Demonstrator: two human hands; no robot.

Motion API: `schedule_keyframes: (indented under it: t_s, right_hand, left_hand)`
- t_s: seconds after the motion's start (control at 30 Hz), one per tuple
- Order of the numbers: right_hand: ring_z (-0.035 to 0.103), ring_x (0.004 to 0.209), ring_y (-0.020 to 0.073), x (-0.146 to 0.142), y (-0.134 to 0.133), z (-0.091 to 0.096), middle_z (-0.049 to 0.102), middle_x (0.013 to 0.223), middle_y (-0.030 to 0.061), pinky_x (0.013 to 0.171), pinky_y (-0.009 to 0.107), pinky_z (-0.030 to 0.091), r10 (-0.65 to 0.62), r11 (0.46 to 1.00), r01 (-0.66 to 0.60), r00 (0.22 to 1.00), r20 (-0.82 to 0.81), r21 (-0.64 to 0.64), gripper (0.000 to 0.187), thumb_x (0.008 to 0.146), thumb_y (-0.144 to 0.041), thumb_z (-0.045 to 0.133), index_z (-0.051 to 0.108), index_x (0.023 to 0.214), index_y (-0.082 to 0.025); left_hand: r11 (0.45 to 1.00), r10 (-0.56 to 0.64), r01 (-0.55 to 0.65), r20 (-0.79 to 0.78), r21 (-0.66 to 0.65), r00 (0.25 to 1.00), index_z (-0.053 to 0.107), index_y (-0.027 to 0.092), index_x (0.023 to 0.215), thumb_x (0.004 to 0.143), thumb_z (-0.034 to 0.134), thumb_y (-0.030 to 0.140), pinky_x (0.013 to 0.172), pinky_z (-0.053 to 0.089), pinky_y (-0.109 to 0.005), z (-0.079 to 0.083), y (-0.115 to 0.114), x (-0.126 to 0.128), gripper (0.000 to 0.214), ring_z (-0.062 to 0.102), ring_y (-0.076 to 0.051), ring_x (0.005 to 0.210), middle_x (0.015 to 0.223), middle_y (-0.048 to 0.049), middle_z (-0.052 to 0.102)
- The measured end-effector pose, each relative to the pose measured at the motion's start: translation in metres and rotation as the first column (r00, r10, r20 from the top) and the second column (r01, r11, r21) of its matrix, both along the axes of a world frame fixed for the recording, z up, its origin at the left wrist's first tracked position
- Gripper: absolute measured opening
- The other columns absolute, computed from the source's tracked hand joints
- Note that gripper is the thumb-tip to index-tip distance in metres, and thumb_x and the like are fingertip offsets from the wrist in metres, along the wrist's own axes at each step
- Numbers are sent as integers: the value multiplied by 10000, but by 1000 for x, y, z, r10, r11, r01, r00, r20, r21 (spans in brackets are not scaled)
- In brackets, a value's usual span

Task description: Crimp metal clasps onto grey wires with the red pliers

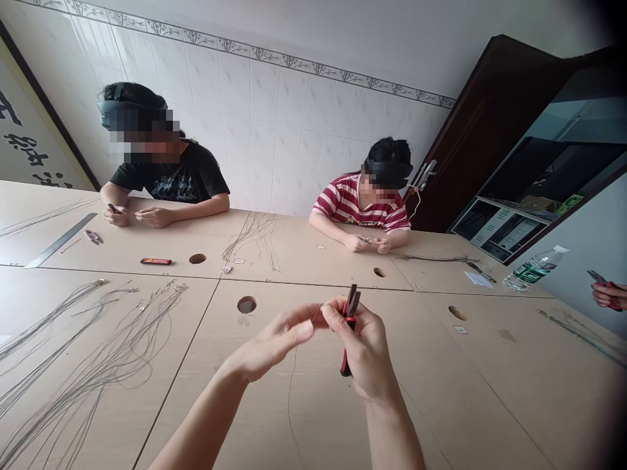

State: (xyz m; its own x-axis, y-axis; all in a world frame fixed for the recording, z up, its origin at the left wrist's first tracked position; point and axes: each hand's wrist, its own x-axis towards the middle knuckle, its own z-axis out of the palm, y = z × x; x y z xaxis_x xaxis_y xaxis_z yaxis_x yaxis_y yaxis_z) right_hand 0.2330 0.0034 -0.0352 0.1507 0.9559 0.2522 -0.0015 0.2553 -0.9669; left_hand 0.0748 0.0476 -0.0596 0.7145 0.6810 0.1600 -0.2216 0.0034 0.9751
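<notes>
My right hand (365,349) is closed round red-handled pliers (349,326), jaws pointing up. My left hand (279,339) pinches the end of a thin wire (292,385) just left of the pliers' jaws; the wire hangs down from the pinch to the tabletop. Both hands are raised above the light wooden table (441,391), near its middle, fingertips almost touching.
A spread of thin wires (88,352) lies at my left. Round holes (246,304) pierce the tabletop. Across the table sit two people with more wires (255,235) between them, plus a metal ruler (61,240) and a plastic bottle (533,269). Another person's hand (610,295) shows at the right edge.
</notes>
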Motion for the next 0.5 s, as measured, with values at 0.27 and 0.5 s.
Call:
schedule_keyframes:
  t_s: [0.27,0.5]
  right_hand:
    - [454,634,122,14,-1,1,492,645,-17,596,244,398,-32,999,32,999,-23,-4,289,831,-430,664,598,688,-188]
    - [374,633,116,16,1,0,450,653,-20,600,259,330,-32,999,29,998,-57,-44,299,805,-430,696,585,683,-181]
  left_hand:
    - [972,-164,150,-69,-180,984,565,170,1281,782,730,498,985,454,-503,4,0,9,621,661,-264,1000,1323,-178,545]
    - [796,-572,524,-92,-304,815,711,159,1005,656,811,543,911,498,-391,-19,-12,28,528,681,-230,889,880,-79,718]
